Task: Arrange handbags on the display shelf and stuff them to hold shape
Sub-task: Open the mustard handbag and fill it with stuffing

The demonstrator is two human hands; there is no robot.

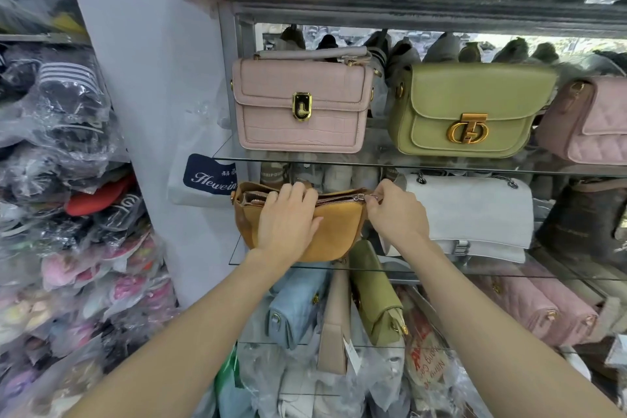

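On the middle glass shelf (441, 270), nearest the camera, the tan handbag (334, 227) sits at the left end with both hands on it. The left hand (286, 226) lies over the front of the bag, fingers curled over its top edge by the open zip, apparently to steady the soft body and keep the mouth from collapsing. The right hand (395, 214) is at the bag's right end, its fingers pressed together in a pinch on the zipper pull (369, 197), which suggests the zip is being worked after or before stuffing; which way cannot be told. Just beside it to the right stands a white chain-strap bag (475, 217). Below, a blue bag (295, 309) and an olive bag (376, 295) lean on a lower shelf. Farther back and higher, a pink box bag (302, 105) and a green flap bag (468, 112) stand upright and face outward, side by side, presumably so their clasps show. To the left, well apart, plastic-wrapped goods (68, 180) are stacked.
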